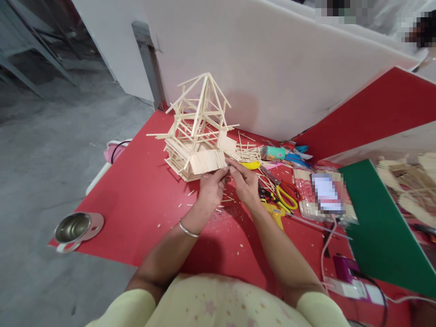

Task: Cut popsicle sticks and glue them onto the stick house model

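A model house of thin wooden sticks (209, 162) stands on the red table, with an open roof frame on top and a slatted lower part. Just at its front right corner, my left hand (211, 186) and my right hand (245, 180) come together. The fingers of both are pinched, their tips nearly touching. Something small and dark may sit between the fingertips, but it is too small to name. A yellow-handled tool (251, 165) lies right beyond my right hand. Loose sticks (247, 154) are piled behind it.
On the right lie scissors (286, 197), a yellow glue gun (274, 213), a green bottle (275, 153), bagged sticks (304, 175) and a phone (327, 193). A metal cup (73, 228) stands at the left table corner. A white partition (245, 59) rises behind. Stick scraps litter the red tabletop (136, 200).
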A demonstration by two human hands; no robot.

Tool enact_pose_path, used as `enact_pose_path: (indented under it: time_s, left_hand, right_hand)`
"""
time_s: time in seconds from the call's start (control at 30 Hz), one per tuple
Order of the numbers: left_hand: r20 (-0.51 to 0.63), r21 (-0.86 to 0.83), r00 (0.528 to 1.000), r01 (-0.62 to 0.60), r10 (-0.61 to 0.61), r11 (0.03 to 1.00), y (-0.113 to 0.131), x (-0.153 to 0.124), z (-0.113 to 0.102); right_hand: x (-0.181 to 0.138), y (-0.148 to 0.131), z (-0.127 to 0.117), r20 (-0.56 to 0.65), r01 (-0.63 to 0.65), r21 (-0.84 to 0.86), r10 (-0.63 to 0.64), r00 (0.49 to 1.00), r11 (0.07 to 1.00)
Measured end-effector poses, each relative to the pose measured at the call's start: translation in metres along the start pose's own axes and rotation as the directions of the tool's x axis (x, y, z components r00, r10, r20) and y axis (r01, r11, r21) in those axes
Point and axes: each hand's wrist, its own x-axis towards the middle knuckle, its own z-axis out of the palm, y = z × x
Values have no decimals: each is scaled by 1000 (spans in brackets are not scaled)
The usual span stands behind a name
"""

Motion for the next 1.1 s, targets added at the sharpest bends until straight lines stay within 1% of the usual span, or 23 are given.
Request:
enact_pose_path:
  time_s: [0.2,0.43,1.1]
  left_hand:
    - [21,-34,1000,1,0,999,0,0,-1]
    - [19,-90,1000,19,-17,996,1,-1,-2]
    - [16,-88,1000,22,-20,996,2,-2,0]
  right_hand:
    - [0,-1,0,4,14,-7,-14,1000,1000]
    - [0,-2,1,2,-8,1,8,1000,1000]
    - [0,-3,1,8,-6,6,6,1000,1000]
